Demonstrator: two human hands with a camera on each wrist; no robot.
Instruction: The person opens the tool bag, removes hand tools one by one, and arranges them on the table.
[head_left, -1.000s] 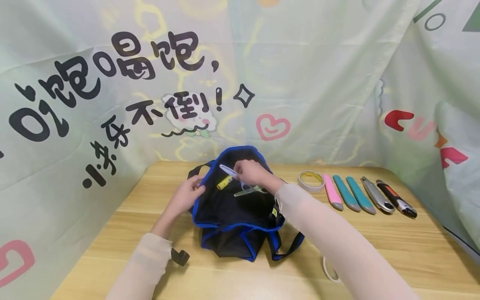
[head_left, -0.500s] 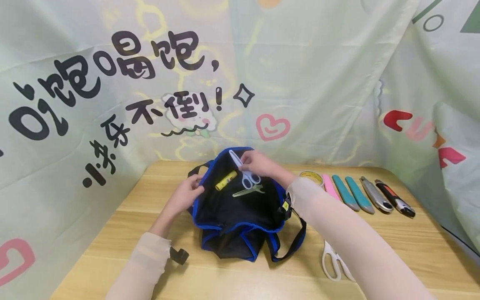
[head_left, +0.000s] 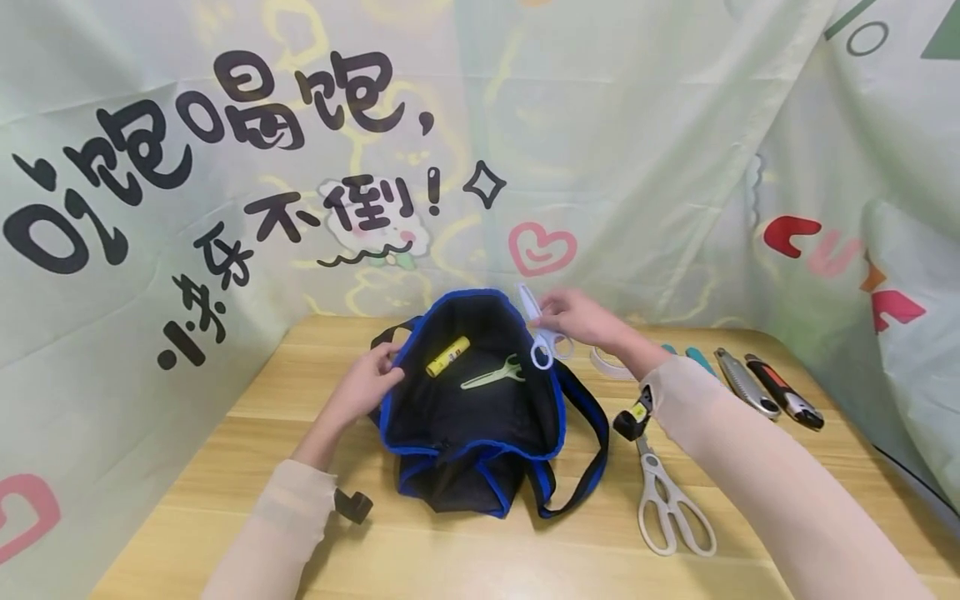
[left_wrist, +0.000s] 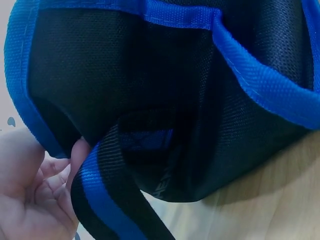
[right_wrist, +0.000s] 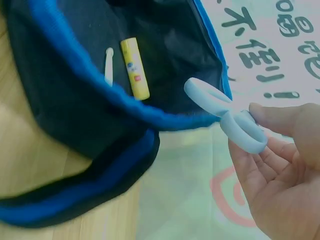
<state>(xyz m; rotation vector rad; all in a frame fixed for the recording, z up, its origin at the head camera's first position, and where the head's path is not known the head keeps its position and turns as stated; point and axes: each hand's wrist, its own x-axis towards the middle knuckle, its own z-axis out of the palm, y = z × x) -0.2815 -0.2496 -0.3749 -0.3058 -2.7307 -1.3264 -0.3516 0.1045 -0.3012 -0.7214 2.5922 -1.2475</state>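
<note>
A black bag with blue trim stands wide-mouthed on the table. My left hand grips its left rim; in the left wrist view, the thumb and fingers pinch the bag's edge beside a blue-striped strap. At the right rim, my right hand holds pale lilac scissors near the pivot, blades upward. Their handle loops point toward the right wrist camera. Inside the bag lie a yellow glue stick and pale green scissors, not touching each other.
White-handled scissors lie on the table right of the bag. Farther back are a tape roll, a grey utility knife and a black-orange one. My right arm partly hides teal tools. Printed cloth hangs behind.
My right hand has lifted the lilac scissors out of the bag's mouth and moved right, to its right rim. The left hand keeps its grip on the left rim.
</note>
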